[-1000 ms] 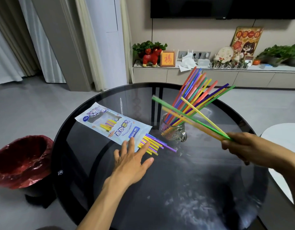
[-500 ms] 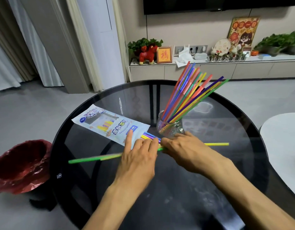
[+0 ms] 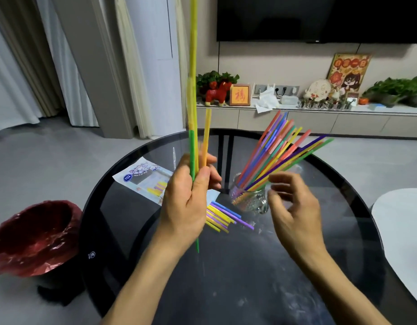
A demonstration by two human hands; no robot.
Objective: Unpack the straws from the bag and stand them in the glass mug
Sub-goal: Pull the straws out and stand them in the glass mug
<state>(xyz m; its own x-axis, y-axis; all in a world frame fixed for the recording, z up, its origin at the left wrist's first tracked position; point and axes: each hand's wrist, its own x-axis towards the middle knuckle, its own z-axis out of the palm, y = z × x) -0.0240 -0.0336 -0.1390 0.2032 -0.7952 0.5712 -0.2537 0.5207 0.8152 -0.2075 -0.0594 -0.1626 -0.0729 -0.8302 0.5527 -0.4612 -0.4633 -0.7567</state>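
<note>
The glass mug (image 3: 248, 200) stands on the round dark glass desk (image 3: 249, 277), and everything else is placed from it. A fan of coloured straws (image 3: 282, 156) already stands in the mug, leaning up and away to its right. Just left of the mug, the left hand (image 3: 187, 198) is raised above the desk and clenched around a few held straws (image 3: 193, 127) — green, yellow and orange — kept nearly upright, the longest running out of the top of the view and a green tip poking out below the wrist. Just right of the mug, the right hand (image 3: 294, 207) hovers with fingers spread and loosely curled, grasping nothing; its fingertips are blurred. In front of the mug and slightly left, a cluster of loose straws (image 3: 223, 215) — yellow, purple, blue — lies flat on the desk. Farther left of the mug the bag (image 3: 144, 178) lies flat, a few straws showing through its window, partly hidden behind the left hand. Well left of the mug, beside the desk, a bin with a red liner (image 3: 36, 235) sits on the floor.
</note>
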